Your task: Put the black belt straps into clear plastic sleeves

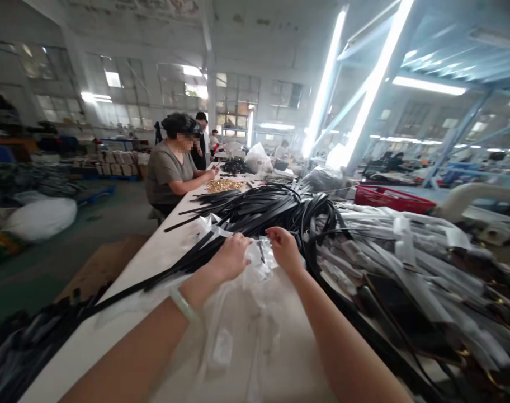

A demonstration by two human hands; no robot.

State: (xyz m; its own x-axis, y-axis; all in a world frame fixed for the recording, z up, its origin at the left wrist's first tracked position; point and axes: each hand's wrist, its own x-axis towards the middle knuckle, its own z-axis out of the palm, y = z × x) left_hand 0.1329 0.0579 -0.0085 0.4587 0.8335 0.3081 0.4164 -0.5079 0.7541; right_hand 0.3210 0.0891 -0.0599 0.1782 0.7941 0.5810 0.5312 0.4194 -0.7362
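My left hand is closed on a crumpled clear plastic wrap near the middle of the view. Just right of the plastic, my right hand has its thumb and fingertips pressed together in a pinch; what they hold, if anything, is too small to make out. A thin dark strip shows between the hands, inside the plastic. Beyond them lies a big heap of long black straps, some trailing to the lower left. A pale bangle is on my left wrist.
White-wrapped straps pile up on the right, with a red basket behind. A dark phone-like object lies on them. A seated person works at the left edge of the white table near small gold pieces.
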